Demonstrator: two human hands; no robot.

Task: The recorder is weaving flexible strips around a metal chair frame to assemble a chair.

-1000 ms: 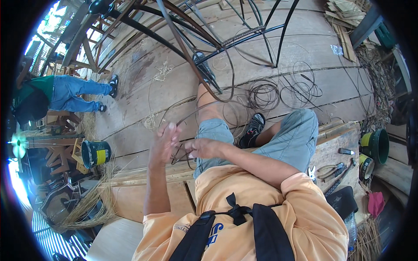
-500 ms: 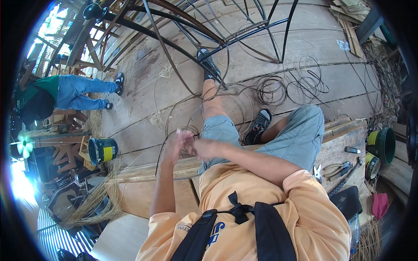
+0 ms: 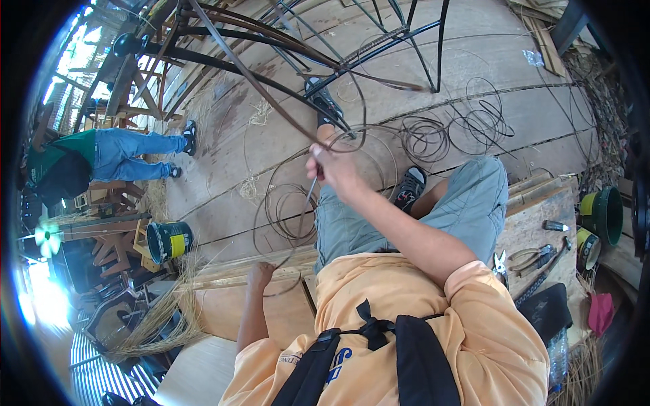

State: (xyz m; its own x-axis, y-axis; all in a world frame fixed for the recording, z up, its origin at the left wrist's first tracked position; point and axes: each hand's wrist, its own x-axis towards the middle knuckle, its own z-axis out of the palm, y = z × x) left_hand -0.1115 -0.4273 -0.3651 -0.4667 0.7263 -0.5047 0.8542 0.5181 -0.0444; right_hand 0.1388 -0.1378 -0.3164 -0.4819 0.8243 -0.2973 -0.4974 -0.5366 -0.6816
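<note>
Between my two hands runs a thin brown weaving strand (image 3: 311, 191). My right hand (image 3: 332, 169) pinches it in front of my left knee, fingers closed. Lower and to the left, my left hand (image 3: 260, 276) is closed on the same strand near the bench edge. Beyond my right hand stands a dark metal frame (image 3: 379, 51) with curved bars, partly bound with brown strand. Loose coils of brown strand (image 3: 425, 139) lie on the floor past my feet, and another loop hangs near my left leg.
On the bench at my right lie snips (image 3: 500, 262), pliers (image 3: 531, 260), a hammer (image 3: 545, 274) and a black pouch (image 3: 547, 308). Green buckets stand at right (image 3: 602, 215) and left (image 3: 169, 241). A person in jeans (image 3: 132, 152) stands at far left. Straw-like fibre (image 3: 159, 325) hangs nearby.
My hands were together above my left thigh. The right has moved up and forward with the strand, the left down toward the bench edge, and the strand now stretches between them.
</note>
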